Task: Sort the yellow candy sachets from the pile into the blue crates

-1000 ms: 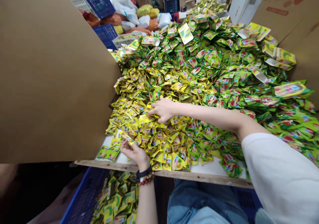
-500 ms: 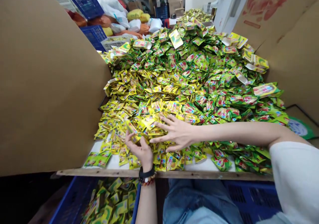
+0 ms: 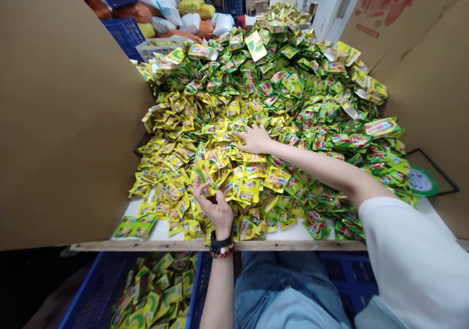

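Head view: right hand [image 3: 254, 139] spread open, palm down on yellow-green sachet pile [image 3: 278, 90]. Left hand [image 3: 215, 208] half-curled near wooden bench front edge [image 3: 220, 246], fingertips at tilted sachet [image 3: 203, 174], grip unclear. Loose sachets [image 3: 154, 290] in blue crate [image 3: 91, 282] below.

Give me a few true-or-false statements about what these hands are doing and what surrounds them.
1. The right hand lies on a heap of yellow-green sachets. True.
2. The left wrist wears a dark band and a beaded bracelet. True.
3. The sleeve on the right arm is black. False: the sleeve is white.
4. The crate at the bottom of the view is red. False: the crate is blue and holds sachets.
5. Brown cardboard sheets stand beside the heap. True.
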Available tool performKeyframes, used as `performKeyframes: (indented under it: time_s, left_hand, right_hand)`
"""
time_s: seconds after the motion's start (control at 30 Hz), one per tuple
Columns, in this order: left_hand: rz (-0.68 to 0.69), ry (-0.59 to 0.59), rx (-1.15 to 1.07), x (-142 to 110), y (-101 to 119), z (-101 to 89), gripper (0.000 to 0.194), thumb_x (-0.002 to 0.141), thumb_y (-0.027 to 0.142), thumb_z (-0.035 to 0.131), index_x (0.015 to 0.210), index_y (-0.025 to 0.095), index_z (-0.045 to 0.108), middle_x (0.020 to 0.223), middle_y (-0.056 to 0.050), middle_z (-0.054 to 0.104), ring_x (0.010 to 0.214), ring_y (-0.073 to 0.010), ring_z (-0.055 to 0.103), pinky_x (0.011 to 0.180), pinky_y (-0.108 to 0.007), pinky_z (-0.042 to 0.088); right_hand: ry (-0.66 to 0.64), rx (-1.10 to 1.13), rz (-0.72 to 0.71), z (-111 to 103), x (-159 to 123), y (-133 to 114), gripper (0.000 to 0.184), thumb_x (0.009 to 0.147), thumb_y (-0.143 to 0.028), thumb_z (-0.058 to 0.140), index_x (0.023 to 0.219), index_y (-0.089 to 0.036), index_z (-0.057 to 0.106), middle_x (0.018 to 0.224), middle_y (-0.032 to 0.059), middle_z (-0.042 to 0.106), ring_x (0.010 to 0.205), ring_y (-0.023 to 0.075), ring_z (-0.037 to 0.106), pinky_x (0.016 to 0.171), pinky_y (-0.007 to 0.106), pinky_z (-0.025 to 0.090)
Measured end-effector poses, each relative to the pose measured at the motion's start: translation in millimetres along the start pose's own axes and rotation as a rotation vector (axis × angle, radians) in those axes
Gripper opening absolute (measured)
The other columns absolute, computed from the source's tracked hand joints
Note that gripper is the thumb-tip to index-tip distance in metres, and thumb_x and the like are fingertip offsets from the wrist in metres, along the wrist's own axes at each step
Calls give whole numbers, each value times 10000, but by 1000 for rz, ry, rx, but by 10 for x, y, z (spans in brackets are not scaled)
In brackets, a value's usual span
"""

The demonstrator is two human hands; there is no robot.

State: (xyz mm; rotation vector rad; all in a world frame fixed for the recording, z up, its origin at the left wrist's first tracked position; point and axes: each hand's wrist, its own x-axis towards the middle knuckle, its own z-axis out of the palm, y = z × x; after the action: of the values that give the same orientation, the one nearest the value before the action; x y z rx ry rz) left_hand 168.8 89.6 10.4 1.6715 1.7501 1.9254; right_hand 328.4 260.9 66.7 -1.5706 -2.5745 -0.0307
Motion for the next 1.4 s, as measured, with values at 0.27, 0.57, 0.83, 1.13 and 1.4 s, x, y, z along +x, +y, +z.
performKeyframes:
  time_s: [0.27,0.57,0.83,1.13,1.4]
  left_hand:
    - [14,-93,-26,-272,77,19,198,895,191,478,1090,223,470,1439,-132,423,1410,-233,349,1166,-462,281]
    - [143,-126,120,-545,167,29,256,869,140,515,1110,224,501,1469,-151,393,1425,-253,321,1159,-509,280]
    - [24,-57,86,-433,143,-78,221,882,170,510,1099,208,492,1430,-147,440,1390,-226,384,1145,-449,312]
    - [68,-83,83,-396,249,-173,203,897,185,506,1095,225,485,1411,-139,446,1391,-228,375,1159,-469,285]
    - [163,-135,50,-508,299,-166,230,889,162,515,1109,226,491,1453,-140,406,1418,-236,348,1160,-472,279]
  right_hand:
    - [188,-88,-224,52,-513,11,536,981,-488,320,1468,-287,417,1212,138,606,1088,325,466,909,478,298]
    - [269,-119,-391,-21,-826,4,468,1002,-422,343,1388,-218,512,1180,135,626,1105,294,485,974,476,303]
    - [277,-70,-583,61,-2203,-672,550,933,-455,448,1392,-161,517,1438,179,515,1371,347,420,1123,524,316]
    - [-21,103,-583,682,-2343,-323,591,939,-202,393,1514,-318,323,1579,-48,291,1477,129,220,1217,304,288]
    - [140,133,-647,578,-2716,-437,439,953,-226,411,1351,-305,577,1406,34,574,1348,208,491,1109,337,437]
